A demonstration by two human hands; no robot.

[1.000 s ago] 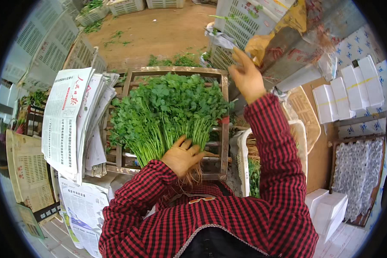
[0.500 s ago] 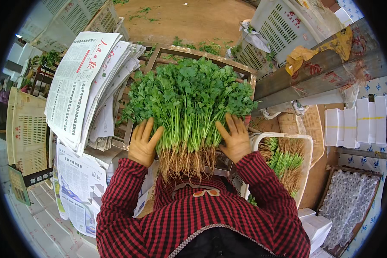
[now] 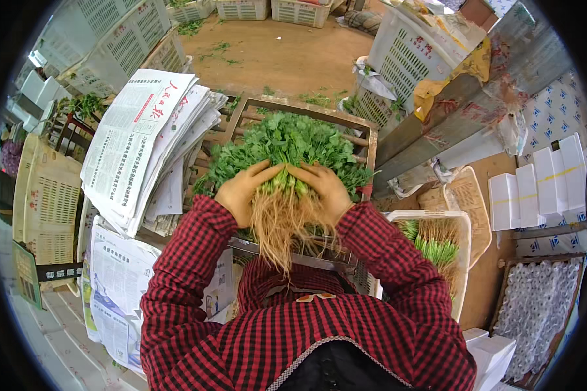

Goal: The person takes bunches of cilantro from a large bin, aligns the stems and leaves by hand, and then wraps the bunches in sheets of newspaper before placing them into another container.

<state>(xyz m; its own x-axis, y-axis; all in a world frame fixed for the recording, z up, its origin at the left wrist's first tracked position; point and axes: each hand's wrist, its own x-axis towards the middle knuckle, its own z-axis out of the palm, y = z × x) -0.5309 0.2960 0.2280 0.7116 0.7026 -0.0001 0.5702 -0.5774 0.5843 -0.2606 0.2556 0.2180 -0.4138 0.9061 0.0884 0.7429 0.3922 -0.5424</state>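
Observation:
A thick bunch of coriander (image 3: pixel 293 137) lies before me on a slatted frame (image 3: pixel 370 146), its green leaves pointing away and long pale roots hanging toward me. My left hand (image 3: pixel 244 190) is closed around the left side of the stems. From the other side my right hand (image 3: pixel 325 190) grips them too, the fingertips of both nearly meeting on top. Between the hands the stems are squeezed together. The undersides of the fingers are hidden by the stems and roots.
Left of the frame stands a stack of folded newspapers (image 3: pixel 134 143), with more newspaper sheets (image 3: pixel 114 280) below. A white crate (image 3: pixel 466 260) holding rooted greens is at my right. Beyond it are a metal post (image 3: pixel 450 111) and white boxes (image 3: pixel 528 192). Plastic crates (image 3: pixel 404 58) stand farther off.
Both hands have moved inward from the sides of the spread coriander and closed on its stems. The stems are now gathered into a narrower bunch. The view has shifted slightly.

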